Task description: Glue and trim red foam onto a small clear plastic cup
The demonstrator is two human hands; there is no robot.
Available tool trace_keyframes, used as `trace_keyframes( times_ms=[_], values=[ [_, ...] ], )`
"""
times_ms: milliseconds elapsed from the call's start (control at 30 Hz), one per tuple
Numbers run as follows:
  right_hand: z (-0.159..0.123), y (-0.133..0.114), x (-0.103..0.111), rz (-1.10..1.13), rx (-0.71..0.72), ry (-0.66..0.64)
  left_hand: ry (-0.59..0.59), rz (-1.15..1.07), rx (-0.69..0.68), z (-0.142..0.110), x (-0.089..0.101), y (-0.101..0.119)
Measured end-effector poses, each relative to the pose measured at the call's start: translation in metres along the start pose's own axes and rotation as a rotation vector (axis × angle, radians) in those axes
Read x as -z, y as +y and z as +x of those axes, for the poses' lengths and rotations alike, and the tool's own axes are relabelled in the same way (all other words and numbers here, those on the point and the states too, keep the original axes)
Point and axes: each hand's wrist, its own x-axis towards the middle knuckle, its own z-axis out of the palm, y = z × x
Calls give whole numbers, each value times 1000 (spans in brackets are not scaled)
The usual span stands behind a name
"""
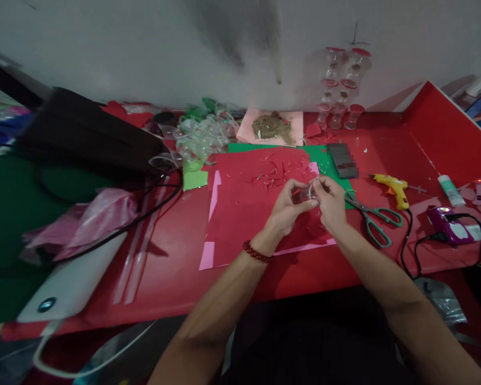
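Over the red paper sheet (232,214), my left hand (286,208) grips a small transparent plastic cup-like piece (305,195) between thumb and fingers. My right hand (332,200) is closed at the right side of the same piece, with its fingertips pinching a pale edge or strip there. The fingers hide much of the piece. Thin red paper scraps (278,174) lie just beyond both hands. Grey-handled scissors (374,219) rest to the right of my right hand, and a dark phone (342,160) lies past it on green paper (324,155).
A yellow glue gun (393,188), a white-and-green bottle (451,190) and a purple power block (451,224) with cables lie at right. Stacked plastic pieces (339,88) stand by the wall. A pile of transparent plastic (206,133) and a brown mound (272,126) sit at the back.
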Motion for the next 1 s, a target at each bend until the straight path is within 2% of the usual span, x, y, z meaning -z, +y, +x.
trace_keyframes(
  times_ms=[300,467,533,733,900,1000],
  values=[
    [-1,-5,-6,200,-245,87,-9,80,-119,2,4,-15],
    [12,-5,2,297,-346,133,-66,19,-178,0,6,-11],
    [16,-2,6,248,-312,111,-71,-5,-158,-1,7,-4],
    [24,6,13,-230,-57,-58,-33,-47,-98,3,15,12],
    [18,-5,11,-244,141,-132,-31,-12,-50,10,22,9],
    [15,-10,11,-275,177,-196,-68,5,15,9,22,8]
  ],
)
